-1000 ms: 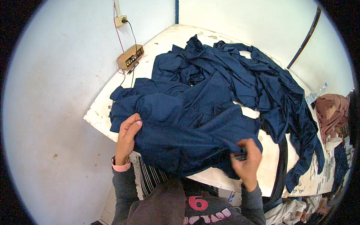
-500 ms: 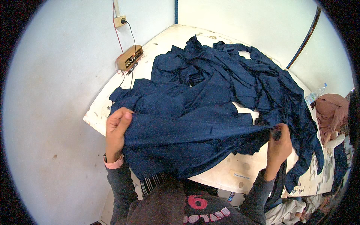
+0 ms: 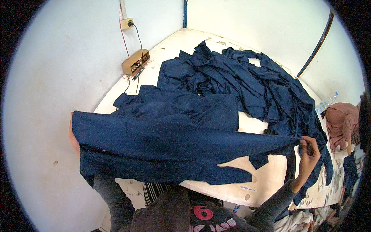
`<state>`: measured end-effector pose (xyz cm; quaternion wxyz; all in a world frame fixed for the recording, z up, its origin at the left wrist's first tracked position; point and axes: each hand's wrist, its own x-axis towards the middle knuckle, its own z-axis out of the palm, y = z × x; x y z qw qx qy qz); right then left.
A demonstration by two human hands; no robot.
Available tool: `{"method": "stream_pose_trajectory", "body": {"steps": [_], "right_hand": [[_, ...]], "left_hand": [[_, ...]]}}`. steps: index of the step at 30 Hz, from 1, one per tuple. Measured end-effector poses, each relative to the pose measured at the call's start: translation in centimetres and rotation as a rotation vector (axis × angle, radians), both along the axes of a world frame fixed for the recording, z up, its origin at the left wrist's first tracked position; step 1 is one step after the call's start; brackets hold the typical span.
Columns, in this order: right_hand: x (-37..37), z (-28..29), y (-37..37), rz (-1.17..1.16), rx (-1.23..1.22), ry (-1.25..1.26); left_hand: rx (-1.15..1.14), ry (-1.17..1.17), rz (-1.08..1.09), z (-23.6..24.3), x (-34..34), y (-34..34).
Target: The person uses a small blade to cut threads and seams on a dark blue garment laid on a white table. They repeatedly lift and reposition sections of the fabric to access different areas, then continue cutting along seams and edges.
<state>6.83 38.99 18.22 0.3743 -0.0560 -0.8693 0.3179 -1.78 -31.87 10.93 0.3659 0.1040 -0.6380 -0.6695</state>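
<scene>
A navy cloth piece (image 3: 162, 135) is stretched taut from side to side in front of me, one long edge running nearly straight between my hands. My left hand (image 3: 73, 136) grips its far left corner; most of the fingers are hidden behind the fabric. At the other end, my right hand (image 3: 310, 156) pinches the right tip between thumb and fingers. The lower part of the piece hangs loose over the near table edge, with a narrow strip pointing right. Beyond it lies a crumpled heap of navy cloth pieces (image 3: 216, 75).
The heap covers much of the white table (image 3: 266, 185), whose paint is worn. A brown box with knobs (image 3: 136, 62) stands by the left wall, wired to a socket (image 3: 126, 24). On the right are a clear plastic bottle (image 3: 327, 101) and a dusty-pink cloth bundle (image 3: 342, 121).
My hands have moved farther apart, the left one well to the left and the right one slightly right and down. The held cloth is now spread wider, and its left corner hides most of my left hand.
</scene>
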Motion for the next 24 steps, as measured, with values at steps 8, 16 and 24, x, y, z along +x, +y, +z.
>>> {"method": "stream_pose_trajectory", "body": {"steps": [8, 16, 24], "right_hand": [[-4.7, -2.3, -2.5, 0.302, 0.015, -0.055], [-5.7, -2.6, -10.0, 0.419, -0.329, -0.139], [-5.2, -0.6, -20.8, 0.940, -0.293, -0.183]], "left_hand": [[-0.083, 0.050, -0.052, -3.6, -3.1, -2.1], [-1.052, -0.283, 0.458, 1.1, 1.1, 4.7], [-0.590, 0.131, -0.869, 4.1, 2.9, 28.4]]}}
